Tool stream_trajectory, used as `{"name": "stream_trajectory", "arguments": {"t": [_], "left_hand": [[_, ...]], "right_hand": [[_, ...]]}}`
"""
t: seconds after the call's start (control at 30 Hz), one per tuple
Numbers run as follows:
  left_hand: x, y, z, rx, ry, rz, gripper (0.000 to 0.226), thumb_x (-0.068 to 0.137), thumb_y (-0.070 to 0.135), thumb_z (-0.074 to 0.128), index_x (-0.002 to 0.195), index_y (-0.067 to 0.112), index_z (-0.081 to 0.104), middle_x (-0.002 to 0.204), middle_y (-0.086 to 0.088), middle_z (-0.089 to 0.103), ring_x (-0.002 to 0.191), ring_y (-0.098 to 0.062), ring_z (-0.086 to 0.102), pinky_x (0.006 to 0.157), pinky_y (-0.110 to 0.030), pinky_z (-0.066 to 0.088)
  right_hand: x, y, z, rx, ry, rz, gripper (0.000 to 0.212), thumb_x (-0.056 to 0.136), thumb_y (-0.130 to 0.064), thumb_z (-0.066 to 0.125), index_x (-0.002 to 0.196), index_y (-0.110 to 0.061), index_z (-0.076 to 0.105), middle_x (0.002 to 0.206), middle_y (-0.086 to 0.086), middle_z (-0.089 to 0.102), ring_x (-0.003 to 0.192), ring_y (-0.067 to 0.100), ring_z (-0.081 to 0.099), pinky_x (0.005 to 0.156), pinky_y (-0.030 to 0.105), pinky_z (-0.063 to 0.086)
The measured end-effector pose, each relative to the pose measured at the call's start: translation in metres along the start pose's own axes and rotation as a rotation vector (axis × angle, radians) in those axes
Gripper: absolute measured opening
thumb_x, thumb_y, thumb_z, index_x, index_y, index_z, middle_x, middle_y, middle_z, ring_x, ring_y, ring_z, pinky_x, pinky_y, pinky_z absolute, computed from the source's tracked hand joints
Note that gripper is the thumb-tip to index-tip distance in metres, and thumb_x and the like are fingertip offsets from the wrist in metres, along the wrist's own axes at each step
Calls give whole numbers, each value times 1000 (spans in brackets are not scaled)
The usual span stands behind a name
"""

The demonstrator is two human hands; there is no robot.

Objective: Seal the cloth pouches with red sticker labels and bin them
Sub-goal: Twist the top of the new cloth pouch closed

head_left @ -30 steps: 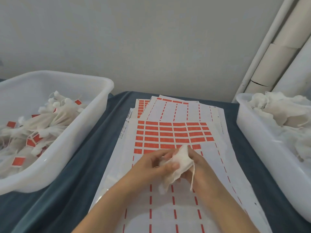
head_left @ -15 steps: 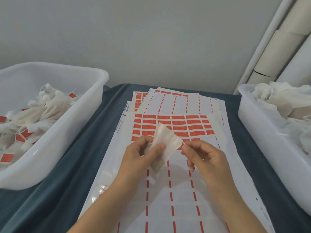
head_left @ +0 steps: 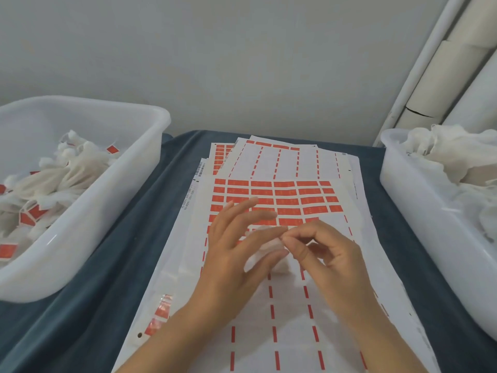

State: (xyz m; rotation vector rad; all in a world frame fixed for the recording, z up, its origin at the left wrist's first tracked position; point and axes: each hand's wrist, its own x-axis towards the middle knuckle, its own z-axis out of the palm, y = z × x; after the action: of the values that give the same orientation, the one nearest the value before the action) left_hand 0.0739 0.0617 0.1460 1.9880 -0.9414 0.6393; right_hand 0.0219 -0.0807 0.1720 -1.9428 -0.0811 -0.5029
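Both hands work a white cloth pouch over the sticker sheet.

The left hand pins it with spread, motion-blurred fingers; the right hand pinches its top edge. The sealed-pouch bin sits left, the unsealed-pouch bin right.
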Motion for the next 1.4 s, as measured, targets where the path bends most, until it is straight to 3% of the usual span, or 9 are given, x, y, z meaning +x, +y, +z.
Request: {"name": "stream_trajectory", "arguments": {"t": [0.2,0.43,0.67,0.77,0.87,0.97,1.17,1.3,1.4], "left_hand": [[3,4,-2,-32,55,-39,24,87,39,52,86,21,67,110,7,59,120,-13,44,100,-39,38],[5,2,-5,-8,47,-71,7,84,36,53,89,31,55,114,14,50,120,-3,37,105,-25,28],[5,6,-4,-19,11,-218,10,83,42,54,92,38,58,115,27,43,114,5,36,100,-22,31],[1,11,-9,-150,-9,-358,14,85,54,47,82,42,53,90,25,55,91,9,48,78,-5,40],[3,15,-11,-568,-296,-609,49,85,62,36,74,29,71,63,9,65,54,-3,56,51,-9,41],[10,14,-11,-855,-529,-826,59,84,61,25,85,28,74,72,-7,69,51,-11,56,45,-16,42],[15,1,-21,-1252,-242,-1057,42,75,49,57,101,20,72,99,-1,70,53,-8,51,42,-14,38],[17,-9,-28,-1571,23,-1164,31,76,25,62,101,10,71,82,-4,68,45,-8,45,33,-14,36],[18,-12,-30,-1465,-77,-1126,20,79,25,59,89,9,63,63,-3,51,44,-9,38,34,-15,34]], "right_hand": [[-1,-1,-1,-56,38,-58,7,78,-32,59,81,-38,59,92,-22,65,82,0,63,67,8,50],[1,-5,-13,258,138,64,12,81,-29,54,80,-21,62,71,-8,70,67,9,67,63,8,50],[3,0,-13,415,152,145,15,80,-29,54,77,-33,68,78,-4,72,74,17,70,69,18,54],[4,-2,-15,496,128,144,13,78,-34,56,79,-33,69,83,-4,73,80,18,71,71,20,54],[3,-3,-15,519,55,114,15,75,-45,61,81,-33,69,85,-3,73,83,19,71,73,21,54],[2,-7,-12,496,-109,81,11,80,-32,59,78,-28,69,77,-3,72,73,15,69,68,21,54],[-3,-9,-1,379,-401,137,8,78,-22,64,76,-19,72,72,-4,72,65,9,66,65,19,53],[-1,-4,0,209,-305,177,8,74,-31,61,73,-25,66,69,-11,71,65,7,66,63,12,51],[3,5,-3,1,-104,174,13,73,-42,55,76,-31,60,74,-23,67,73,-2,64,64,5,47]]}}
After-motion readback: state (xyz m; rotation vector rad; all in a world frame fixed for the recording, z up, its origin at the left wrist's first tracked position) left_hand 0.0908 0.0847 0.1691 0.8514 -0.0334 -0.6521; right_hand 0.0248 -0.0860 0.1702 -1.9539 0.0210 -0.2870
